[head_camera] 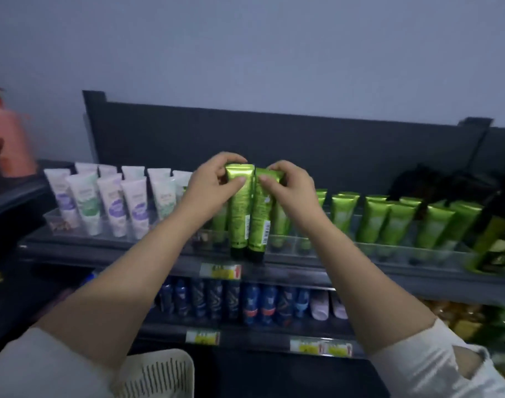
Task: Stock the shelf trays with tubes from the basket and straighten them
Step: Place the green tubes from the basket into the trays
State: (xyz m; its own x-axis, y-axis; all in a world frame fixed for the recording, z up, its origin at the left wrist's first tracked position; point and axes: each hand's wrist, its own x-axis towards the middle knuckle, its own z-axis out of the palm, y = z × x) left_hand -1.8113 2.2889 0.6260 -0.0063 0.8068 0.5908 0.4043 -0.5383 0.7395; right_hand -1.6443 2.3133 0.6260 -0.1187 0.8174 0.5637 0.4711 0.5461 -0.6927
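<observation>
View from the person's head, looking down at a dark store shelf (pixel 107 252) against a grey wall. Both bare forearms reach forward at the centre. The left hand (pixel 209 179) pinches the flat crimped top of one green tube (pixel 239 214) between thumb and fingers. The right hand (pixel 285 185) pinches the top of a second green tube (pixel 261 222) the same way. The two tubes stand upright, caps down, side by side and touching, and their caps are at the front edge of the shelf. Their barcodes face the camera.

Behind and to the right, a row of matching green tubes (pixel 389 219) stands caps down in a clear tray (pixel 360 251). To the left, white tubes (pixel 110 202) with purple and green labels stand in another clear tray (pixel 48 218).

A yellow price label (pixel 221 271) sits on the shelf edge below the held tubes. Blue bottles (pixel 231 300) line the shelf underneath. A pale slotted basket (pixel 162 374) shows at the bottom edge, below the left arm.
</observation>
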